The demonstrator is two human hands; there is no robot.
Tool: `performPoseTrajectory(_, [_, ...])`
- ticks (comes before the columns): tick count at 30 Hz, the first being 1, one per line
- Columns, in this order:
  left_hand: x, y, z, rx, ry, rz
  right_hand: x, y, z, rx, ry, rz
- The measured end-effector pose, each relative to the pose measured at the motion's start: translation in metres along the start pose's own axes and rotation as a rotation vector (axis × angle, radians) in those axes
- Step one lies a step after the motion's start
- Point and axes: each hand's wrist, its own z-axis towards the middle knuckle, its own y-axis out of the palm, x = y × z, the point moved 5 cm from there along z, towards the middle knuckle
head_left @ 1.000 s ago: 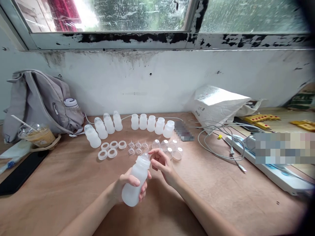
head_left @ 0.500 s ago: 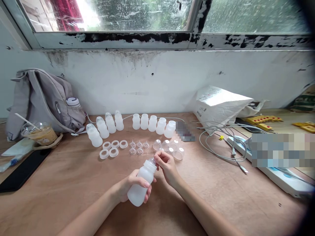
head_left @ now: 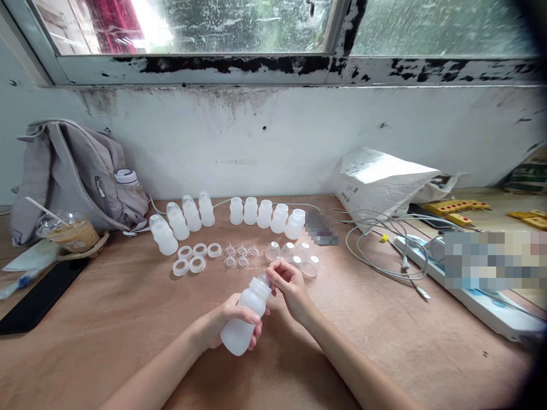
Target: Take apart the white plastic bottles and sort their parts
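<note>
My left hand (head_left: 239,319) is wrapped around a frosted white baby bottle (head_left: 245,316), tilted with its neck up and to the right. A clear bottle nipple (head_left: 264,279) sits at the bottle's mouth, and my right hand (head_left: 288,283) pinches it between thumb and fingers. How far it is seated cannot be made out. Beyond my hands lie several white collar rings (head_left: 197,264), several clear nipples (head_left: 243,262) and several clear domed caps (head_left: 310,266). My right wrist is just in front of the caps.
Several open bottles (head_left: 265,214) stand along the back, with several capped bottles (head_left: 178,222) to their left. At left are a backpack (head_left: 77,171), an iced drink (head_left: 70,233) and a black phone (head_left: 40,299). Cables (head_left: 376,267), a silvery bag (head_left: 380,182) and a power strip (head_left: 487,310) occupy the right.
Both hands keep their grips and barely move. The bottle has shifted very slightly upward, and the clear nipple still rests at its mouth.
</note>
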Motion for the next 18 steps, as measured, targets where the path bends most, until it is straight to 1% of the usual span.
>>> performPoseTrajectory(8, [0.0075,0.0044,-0.0041,0.037,-0.031,0.006,0.0018,-0.0015,0.0011,-0.021,0.006,0.022])
performPoseTrajectory(12, [0.0086,0.0031,-0.0039,0.047,-0.033,-0.009,0.0033,-0.001,0.0011,-0.038,0.03,0.046])
performPoseTrajectory(18, [0.0067,0.0031,-0.0023,0.051,-0.012,-0.02,0.0027,-0.0056,0.0031,0.034,0.047,0.113])
